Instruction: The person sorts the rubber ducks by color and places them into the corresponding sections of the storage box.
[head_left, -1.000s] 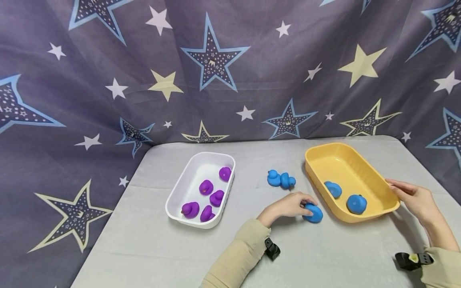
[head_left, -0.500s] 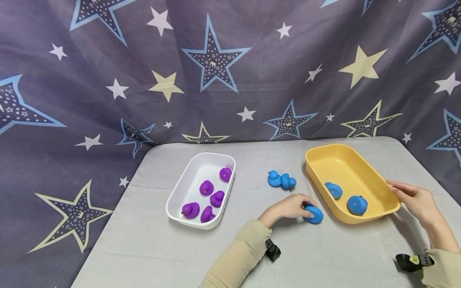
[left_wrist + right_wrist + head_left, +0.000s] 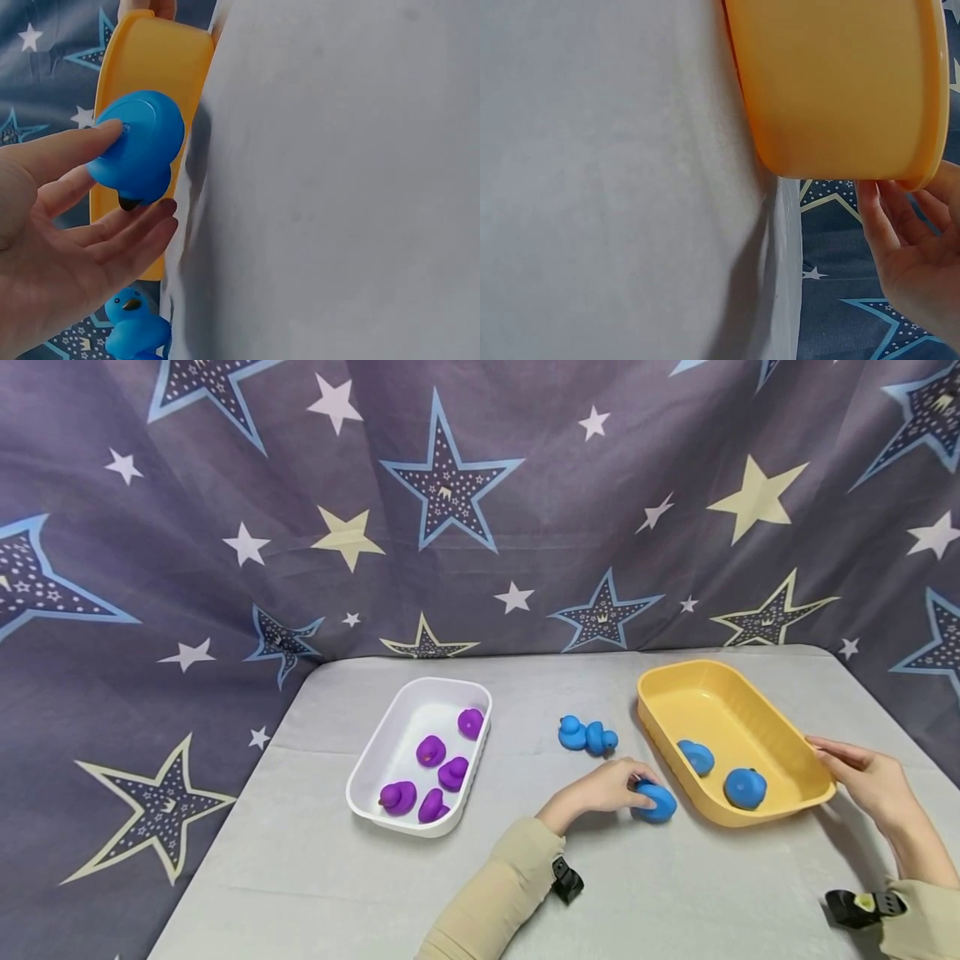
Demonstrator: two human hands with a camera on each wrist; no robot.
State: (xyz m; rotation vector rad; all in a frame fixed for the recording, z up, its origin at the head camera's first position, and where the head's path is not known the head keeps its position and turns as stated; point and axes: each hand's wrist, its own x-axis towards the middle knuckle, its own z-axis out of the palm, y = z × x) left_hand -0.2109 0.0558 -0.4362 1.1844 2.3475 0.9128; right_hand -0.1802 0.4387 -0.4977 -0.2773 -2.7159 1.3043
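My left hand [image 3: 611, 787] pinches a blue rubber duck [image 3: 154, 142] between thumb and fingers, just left of the yellow tub [image 3: 678, 772]. In the left wrist view the duck is tipped, its flat base facing the camera and its dark beak pointing down. Two more blue ducks [image 3: 572, 733] sit side by side on the table beyond this hand. Inside the tub lie two blue ducks [image 3: 745, 787]. At the tub's right side, my right hand [image 3: 870, 781] holds the rim; the right wrist view shows its fingers [image 3: 881, 225] against the outer wall.
To the left stands a white tub [image 3: 363, 777] with several purple ducks [image 3: 397, 797] in it. A grey cloth covers the table [image 3: 300, 877]. Behind it hangs a dark star-patterned curtain [image 3: 450, 585].
The duck in my left hand has tilted a little and shifted slightly toward the yellow tub. My right hand and both tubs stay where they were.
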